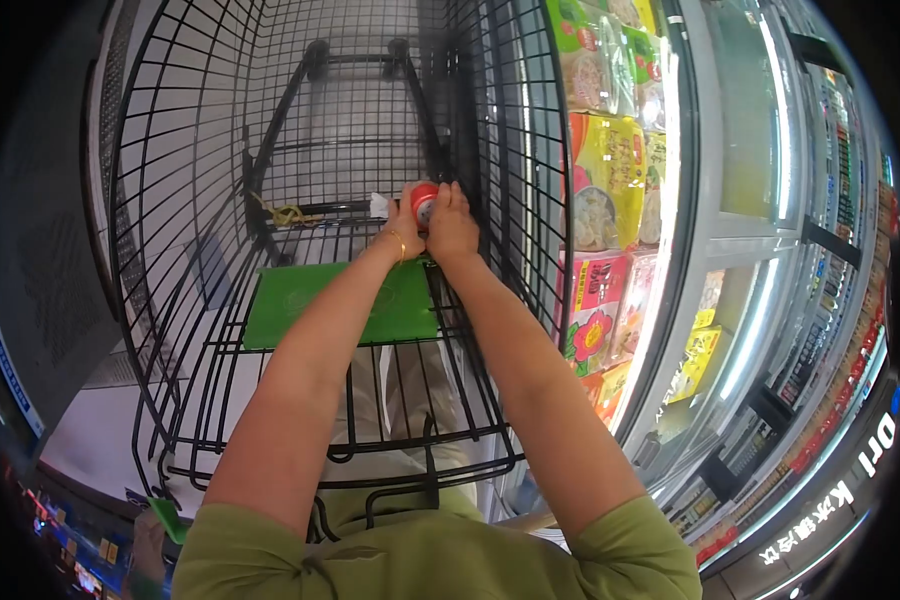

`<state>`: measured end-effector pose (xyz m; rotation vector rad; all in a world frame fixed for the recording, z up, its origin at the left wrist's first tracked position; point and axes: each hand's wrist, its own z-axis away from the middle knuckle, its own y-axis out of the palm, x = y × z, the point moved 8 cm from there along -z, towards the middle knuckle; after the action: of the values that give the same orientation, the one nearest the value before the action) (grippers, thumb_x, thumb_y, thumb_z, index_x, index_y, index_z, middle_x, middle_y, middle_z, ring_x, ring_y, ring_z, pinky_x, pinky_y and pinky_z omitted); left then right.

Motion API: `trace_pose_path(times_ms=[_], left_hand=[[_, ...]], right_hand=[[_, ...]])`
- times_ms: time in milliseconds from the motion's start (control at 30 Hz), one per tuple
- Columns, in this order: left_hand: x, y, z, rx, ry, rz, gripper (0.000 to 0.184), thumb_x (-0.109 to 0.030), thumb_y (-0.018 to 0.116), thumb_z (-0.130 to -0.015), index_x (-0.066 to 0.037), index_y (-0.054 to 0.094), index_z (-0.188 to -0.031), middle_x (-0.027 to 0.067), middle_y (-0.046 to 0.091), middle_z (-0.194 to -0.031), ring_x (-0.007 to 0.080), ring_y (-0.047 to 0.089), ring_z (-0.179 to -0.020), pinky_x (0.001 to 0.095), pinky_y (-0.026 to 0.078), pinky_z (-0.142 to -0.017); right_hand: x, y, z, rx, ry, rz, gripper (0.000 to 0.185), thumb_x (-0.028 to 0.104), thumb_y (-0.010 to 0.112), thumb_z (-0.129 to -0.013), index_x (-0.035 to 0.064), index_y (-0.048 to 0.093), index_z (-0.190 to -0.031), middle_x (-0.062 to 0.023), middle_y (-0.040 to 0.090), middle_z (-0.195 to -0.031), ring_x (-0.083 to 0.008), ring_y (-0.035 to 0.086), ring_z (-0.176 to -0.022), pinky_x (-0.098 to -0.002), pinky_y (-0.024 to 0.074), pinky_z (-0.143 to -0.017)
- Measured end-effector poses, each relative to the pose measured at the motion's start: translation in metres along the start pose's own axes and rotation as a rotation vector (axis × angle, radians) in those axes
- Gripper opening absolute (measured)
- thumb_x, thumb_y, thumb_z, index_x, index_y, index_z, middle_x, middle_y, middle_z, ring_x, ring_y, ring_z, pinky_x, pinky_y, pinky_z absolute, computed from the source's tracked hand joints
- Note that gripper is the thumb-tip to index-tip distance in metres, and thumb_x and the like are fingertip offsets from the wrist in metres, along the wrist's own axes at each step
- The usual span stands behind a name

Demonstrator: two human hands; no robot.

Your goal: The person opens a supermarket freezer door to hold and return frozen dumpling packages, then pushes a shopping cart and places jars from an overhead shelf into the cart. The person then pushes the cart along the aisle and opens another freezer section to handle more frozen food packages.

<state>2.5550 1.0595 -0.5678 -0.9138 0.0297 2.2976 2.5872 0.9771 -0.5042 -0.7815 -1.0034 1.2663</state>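
Both of my arms reach forward into a black wire shopping cart (195, 440). Between my left hand (406, 232) and my right hand (453, 225) is a small red container (424, 197) with a whitish patch; its exact kind does not show. My fingers curve around it from the two sides, and part of it is hidden by them. A small white piece (378, 206), perhaps a tag, shows beside my left fingers. Under my left forearm lies a flat green panel (300, 300) on the cart's wire seat.
Yellowish string (285, 213) is tied to a crossbar at the left. To the right, close beside the cart, a lit glass-front case holds bagged food (610, 170) in yellow, pink and green packs. Shelves of drinks (820, 320) line the far right.
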Motion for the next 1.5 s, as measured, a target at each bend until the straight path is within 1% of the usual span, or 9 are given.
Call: trace_pose_path(times_ms=[100,200,433,633,700,900,1067,1333,1500], left_hand=[[0.007,-0.013,-0.003,-0.051,-0.132,-0.248,0.109,-0.025,0.072,-0.074,-0.007,-0.004,-0.15,0.0339,0.02,-0.148,0.0417,0.032,-0.136,0.0413,0.034,-0.111],[-0.059,-0.054,0.026,-0.022,-0.063,-0.403,0.066,-0.045,0.064,-0.079,-0.008,0.046,-0.131,0.0249,0.058,-0.123,0.0373,0.054,-0.119,0.0448,0.045,-0.096],[-0.271,-0.088,0.172,0.077,0.95,-0.443,0.035,-0.015,0.07,-0.076,-0.007,0.062,-0.11,0.0179,0.068,-0.089,0.0347,0.067,-0.084,0.0382,0.052,-0.07],[-0.416,0.008,0.314,0.256,1.089,-0.656,0.021,-0.027,0.075,-0.079,-0.007,0.07,-0.079,0.0047,0.067,-0.06,0.0195,0.067,-0.058,0.0302,0.05,-0.056],[-0.451,0.052,0.337,0.366,1.128,-0.738,0.024,-0.031,0.074,-0.08,-0.007,0.07,-0.079,0.0039,0.067,-0.06,0.0182,0.066,-0.056,0.0293,0.05,-0.055],[-0.553,0.208,0.392,0.558,1.369,-0.96,0.029,-0.037,0.07,-0.084,-0.008,0.071,-0.079,0.0032,0.069,-0.064,0.0155,0.064,-0.055,0.028,0.049,-0.053],[-0.649,0.368,0.439,0.826,1.502,-0.923,0.054,-0.028,0.072,-0.082,-0.005,0.055,-0.127,0.0145,0.062,-0.123,0.0267,0.062,-0.111,0.0355,0.052,-0.092],[-0.813,0.602,0.454,0.655,1.613,-0.78,0.095,-0.031,0.076,-0.075,-0.001,0.022,-0.147,0.0222,0.034,-0.147,0.0329,0.039,-0.134,0.0406,0.038,-0.108],[-0.857,0.684,0.432,0.372,1.66,-0.768,0.098,-0.026,0.074,-0.073,0.004,0.016,-0.147,0.0302,0.04,-0.139,0.0368,0.044,-0.129,0.0375,0.037,-0.107]], right_hand=[[0.017,-0.026,0.0,0.365,-0.033,0.13,0.039,0.016,0.06,-0.082,0.0015,0.054,-0.118,-0.0207,0.06,-0.119,-0.0337,0.063,-0.104,-0.0402,0.0555,-0.081],[0.05,-0.091,0.02,0.479,-0.227,0.094,0.022,0.018,0.055,-0.085,0.0058,0.07,-0.094,-0.0154,0.071,-0.097,-0.0278,0.069,-0.094,-0.0406,0.0554,-0.077],[0.026,-0.309,0.103,0.09,-0.391,-0.349,0.035,0.026,0.07,-0.076,0.0084,0.063,-0.104,-0.011,0.068,-0.098,-0.0342,0.065,-0.089,-0.0431,0.0524,-0.076],[-0.122,-0.389,0.249,-0.029,-0.279,-0.443,0.032,0.03,0.067,-0.084,0.007,0.062,-0.107,-0.0095,0.069,-0.095,-0.0269,0.067,-0.088,-0.0403,0.051,-0.075],[-0.187,-0.399,0.293,-0.131,-0.25,-0.417,0.033,0.033,0.069,-0.081,0.0073,0.065,-0.101,-0.0081,0.069,-0.079,-0.0259,0.067,-0.078,-0.0374,0.051,-0.069],[-0.362,-0.465,0.445,-0.129,0.219,-0.301,0.039,0.038,0.069,-0.082,0.0074,0.065,-0.107,-0.0085,0.07,-0.098,-0.0272,0.066,-0.091,-0.0378,0.0511,-0.079],[-0.527,-0.526,0.562,-0.219,0.634,-0.098,0.042,0.034,0.069,-0.077,0.0107,0.067,-0.113,-0.008,0.071,-0.103,-0.0271,0.066,-0.099,-0.0379,0.0508,-0.088],[-0.735,-0.619,0.668,-1.024,0.838,-0.299,0.082,0.046,0.075,-0.075,-0.003,0.045,-0.134,-0.0232,0.058,-0.125,-0.0335,0.057,-0.117,-0.0387,0.0447,-0.097],[-0.801,-0.647,0.657,-1.382,0.654,-0.532,0.111,0.06,0.077,-0.066,-0.0083,0.031,-0.14,-0.0258,0.046,-0.136,-0.0314,0.045,-0.128,-0.0399,0.0387,-0.103]])
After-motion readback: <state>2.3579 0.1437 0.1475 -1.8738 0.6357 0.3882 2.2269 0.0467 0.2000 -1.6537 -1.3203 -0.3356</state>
